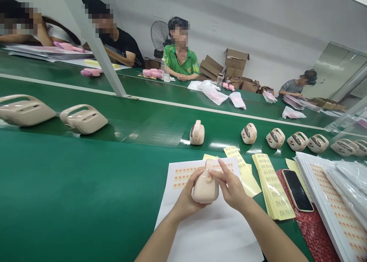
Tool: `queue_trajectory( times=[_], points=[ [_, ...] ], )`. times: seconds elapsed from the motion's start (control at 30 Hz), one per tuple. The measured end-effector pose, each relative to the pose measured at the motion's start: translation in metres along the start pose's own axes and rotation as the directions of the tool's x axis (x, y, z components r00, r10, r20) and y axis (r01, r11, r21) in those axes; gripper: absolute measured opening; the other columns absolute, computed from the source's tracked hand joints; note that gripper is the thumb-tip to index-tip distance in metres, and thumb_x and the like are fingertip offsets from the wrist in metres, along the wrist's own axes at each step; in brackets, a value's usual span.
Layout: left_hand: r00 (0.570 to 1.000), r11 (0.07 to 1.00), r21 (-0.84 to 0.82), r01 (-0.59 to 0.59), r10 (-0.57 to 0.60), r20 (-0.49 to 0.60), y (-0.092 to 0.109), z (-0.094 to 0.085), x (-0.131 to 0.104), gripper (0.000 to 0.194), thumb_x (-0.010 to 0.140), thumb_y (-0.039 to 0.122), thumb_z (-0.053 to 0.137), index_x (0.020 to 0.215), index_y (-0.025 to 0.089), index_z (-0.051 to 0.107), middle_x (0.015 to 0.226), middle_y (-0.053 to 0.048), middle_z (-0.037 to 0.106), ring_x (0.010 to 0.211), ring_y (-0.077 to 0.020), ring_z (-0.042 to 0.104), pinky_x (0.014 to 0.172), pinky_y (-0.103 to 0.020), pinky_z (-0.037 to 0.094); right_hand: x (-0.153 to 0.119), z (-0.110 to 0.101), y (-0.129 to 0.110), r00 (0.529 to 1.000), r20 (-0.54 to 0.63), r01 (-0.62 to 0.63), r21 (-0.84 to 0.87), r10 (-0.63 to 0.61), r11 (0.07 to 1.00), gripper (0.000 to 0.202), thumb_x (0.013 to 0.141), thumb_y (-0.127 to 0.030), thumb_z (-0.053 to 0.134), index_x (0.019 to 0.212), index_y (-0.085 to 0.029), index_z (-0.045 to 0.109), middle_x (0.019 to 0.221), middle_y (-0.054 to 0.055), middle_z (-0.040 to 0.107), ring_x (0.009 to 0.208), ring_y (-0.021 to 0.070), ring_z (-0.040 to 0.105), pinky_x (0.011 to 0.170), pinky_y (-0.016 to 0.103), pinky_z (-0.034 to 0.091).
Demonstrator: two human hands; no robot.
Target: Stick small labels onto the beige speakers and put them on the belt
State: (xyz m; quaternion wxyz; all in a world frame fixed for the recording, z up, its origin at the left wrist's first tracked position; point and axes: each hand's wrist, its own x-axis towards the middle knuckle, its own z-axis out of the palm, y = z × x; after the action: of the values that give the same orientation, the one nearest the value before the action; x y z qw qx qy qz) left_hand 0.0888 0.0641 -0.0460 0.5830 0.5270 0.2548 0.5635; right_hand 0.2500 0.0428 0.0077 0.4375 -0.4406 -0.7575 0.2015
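Observation:
A cream plastic device with a top handle (205,191) is held upright above a white sticker sheet (179,173). My left hand (187,197) wraps round its left side and underside. At its upper right, my right hand (231,183) touches the front near a small round spot below the handle, index finger stretched out past it. Whether a sticker lies under those fingertips is too small to tell. Orange round stickers run in rows on the sheet behind the device.
Similar cream devices (197,132) stand along the green belt (160,120). To the right lie yellow label strips (271,189), a phone (297,189) on red bubble wrap (314,231), and stacked sticker sheets (329,200). Several people sit across, one in a green shirt (182,63).

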Motion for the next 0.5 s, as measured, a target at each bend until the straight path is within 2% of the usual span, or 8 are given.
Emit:
queue_trajectory(
  times=[0.1, 0.17, 0.23, 0.3, 0.4, 0.47, 0.5],
  points=[
    [0.996, 0.994, 0.093, -0.056, 0.049, 0.074, -0.003, -0.001, -0.001, 0.081, 0.045, 0.001, 0.076, 0.117, 0.032, 0.054, 0.129, -0.007, 0.049, 0.123, -0.0366, 0.036, 0.102, -0.055, 0.022, 0.004, -0.003, 0.000, 0.994, -0.010, -0.111, 0.056, 0.112, 0.992, 0.069, 0.080, -0.023, 0.051, 0.139, -0.030, 0.017, 0.130, 0.007, 0.050, 0.093, 0.0203, 0.058, 0.081, 0.041, 0.047],
    [0.992, 0.986, 0.148, -0.079, 0.062, 0.113, -0.004, -0.001, -0.002, 0.082, 0.048, 0.003, 0.075, 0.120, 0.034, 0.051, 0.130, -0.007, 0.048, 0.123, -0.0370, 0.037, 0.101, -0.056, 0.025, 0.009, -0.002, 0.001, 0.988, 0.024, -0.153, 0.091, 0.151, 0.984, 0.080, 0.071, -0.029, 0.063, 0.138, -0.027, 0.020, 0.135, 0.010, 0.042, 0.111, 0.0244, 0.048, 0.087, 0.044, 0.043],
    [0.988, 0.982, 0.167, -0.090, 0.068, 0.135, -0.003, -0.001, -0.004, 0.084, 0.047, 0.003, 0.075, 0.121, 0.036, 0.050, 0.130, -0.007, 0.048, 0.121, -0.0370, 0.039, 0.099, -0.056, 0.028, 0.014, 0.001, 0.005, 0.977, 0.095, -0.205, 0.177, 0.190, 0.963, 0.081, 0.066, -0.032, 0.068, 0.135, -0.025, 0.027, 0.131, 0.010, 0.045, 0.119, 0.0259, 0.041, 0.089, 0.043, 0.042],
    [0.987, 0.984, 0.156, -0.082, 0.059, 0.147, -0.003, 0.000, -0.005, 0.083, 0.046, 0.003, 0.076, 0.118, 0.035, 0.053, 0.129, -0.007, 0.048, 0.120, -0.0373, 0.040, 0.098, -0.055, 0.030, 0.021, 0.008, 0.011, 0.963, 0.117, -0.268, 0.283, 0.244, 0.921, 0.073, 0.066, -0.033, 0.067, 0.130, -0.025, 0.034, 0.120, 0.008, 0.053, 0.110, 0.0234, 0.048, 0.084, 0.040, 0.045],
    [0.991, 0.995, 0.098, 0.006, -0.019, 0.133, -0.004, 0.004, -0.007, 0.082, 0.040, 0.003, 0.079, 0.113, 0.032, 0.058, 0.124, -0.008, 0.052, 0.119, -0.0388, 0.041, 0.098, -0.054, 0.029, 0.030, 0.018, 0.024, 0.918, -0.006, -0.363, 0.391, 0.397, 0.846, 0.050, 0.071, -0.036, 0.060, 0.117, -0.023, 0.045, 0.089, 0.003, 0.059, 0.086, 0.0182, 0.057, 0.077, 0.036, 0.047],
    [0.986, 0.991, -0.059, 0.117, -0.109, 0.123, -0.007, 0.007, -0.009, 0.087, 0.036, 0.007, 0.083, 0.114, 0.031, 0.056, 0.120, -0.008, 0.055, 0.114, -0.0386, 0.046, 0.096, -0.053, 0.034, 0.032, 0.021, 0.030, 0.859, -0.101, -0.416, 0.432, 0.501, 0.800, 0.038, 0.076, -0.037, 0.052, 0.110, -0.022, 0.047, 0.079, 0.001, 0.056, 0.077, 0.0167, 0.057, 0.073, 0.034, 0.047],
    [0.979, 0.966, -0.187, 0.180, -0.157, 0.133, -0.008, 0.008, -0.009, 0.086, 0.037, 0.014, 0.085, 0.115, 0.031, 0.055, 0.120, -0.008, 0.056, 0.112, -0.0381, 0.048, 0.094, -0.052, 0.036, 0.031, 0.021, 0.030, 0.838, -0.148, -0.421, 0.436, 0.525, 0.796, 0.035, 0.077, -0.037, 0.049, 0.109, -0.022, 0.047, 0.080, 0.001, 0.056, 0.077, 0.0165, 0.057, 0.073, 0.034, 0.048]
  ],
)
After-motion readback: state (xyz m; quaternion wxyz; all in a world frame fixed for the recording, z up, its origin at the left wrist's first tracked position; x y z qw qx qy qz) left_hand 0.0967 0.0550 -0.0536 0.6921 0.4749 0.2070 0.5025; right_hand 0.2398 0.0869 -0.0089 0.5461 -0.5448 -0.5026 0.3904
